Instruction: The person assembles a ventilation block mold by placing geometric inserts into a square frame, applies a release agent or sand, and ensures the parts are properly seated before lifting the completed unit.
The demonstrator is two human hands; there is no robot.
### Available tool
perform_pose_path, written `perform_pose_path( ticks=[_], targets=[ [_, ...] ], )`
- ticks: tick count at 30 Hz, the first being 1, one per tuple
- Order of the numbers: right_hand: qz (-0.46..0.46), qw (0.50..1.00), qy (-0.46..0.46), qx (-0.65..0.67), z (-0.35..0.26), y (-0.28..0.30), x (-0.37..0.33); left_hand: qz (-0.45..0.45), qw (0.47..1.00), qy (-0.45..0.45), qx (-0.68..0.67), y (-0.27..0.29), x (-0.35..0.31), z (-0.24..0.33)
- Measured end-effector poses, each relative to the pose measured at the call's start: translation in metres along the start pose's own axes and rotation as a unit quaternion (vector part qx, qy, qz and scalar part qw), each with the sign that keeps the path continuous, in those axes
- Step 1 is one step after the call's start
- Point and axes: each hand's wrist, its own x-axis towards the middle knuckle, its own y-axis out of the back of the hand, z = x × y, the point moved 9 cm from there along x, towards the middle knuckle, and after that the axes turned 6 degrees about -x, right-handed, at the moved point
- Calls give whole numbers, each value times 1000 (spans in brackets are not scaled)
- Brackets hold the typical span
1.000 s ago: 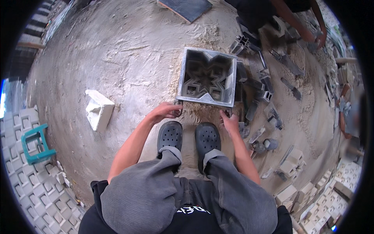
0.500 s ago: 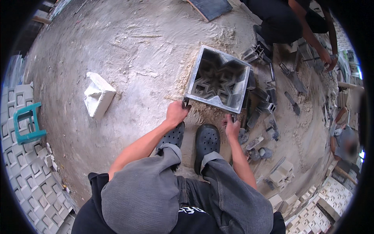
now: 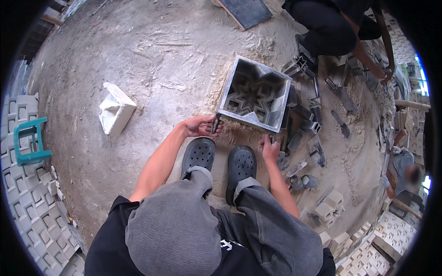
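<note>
A square grey metal mould (image 3: 223, 100) with a star-shaped cavity lies on the dusty floor in front of my feet. Two dark handles stick out from its near side. At the left handle (image 3: 215, 123), my left hand (image 3: 201, 126) has its fingers stretched out and loosened, touching or just beneath the bar. My right hand (image 3: 270, 149) is closed at the right handle (image 3: 272, 137), its fingers curled around the end. The inside of the mould is dark, with stepped star-shaped walls.
A broken white block (image 3: 120, 115) lies to the left, beyond which stands a teal stool (image 3: 30, 141). Metal mould parts (image 3: 309, 126) and a trowel (image 3: 341, 124) crowd the right. A crouching co-worker (image 3: 322, 27) works at the upper right. A dark board (image 3: 246, 11) lies at the far edge.
My left hand has gone from a closed grip on the left handle to outstretched fingers. My right hand stays at its handle. The mould appears nearly unmoved, with the view slightly shifted.
</note>
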Motion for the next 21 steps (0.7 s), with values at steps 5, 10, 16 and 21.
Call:
perform_pose_path(
  ticks=[5,10,16,21],
  targets=[
    [-19,1000,-11,0,4,-5,-2,-34,997,-53,45,22,9,-2],
    [-7,1000,-7,-21,-4,-5,-10,77,987,-73,120,32,4,-3],
    [8,998,23,-61,-7,4,-4,124,965,-97,210,-9,-3,11],
    [21,999,31,-38,-10,-1,-6,333,810,-187,444,-7,-18,32]
  ],
)
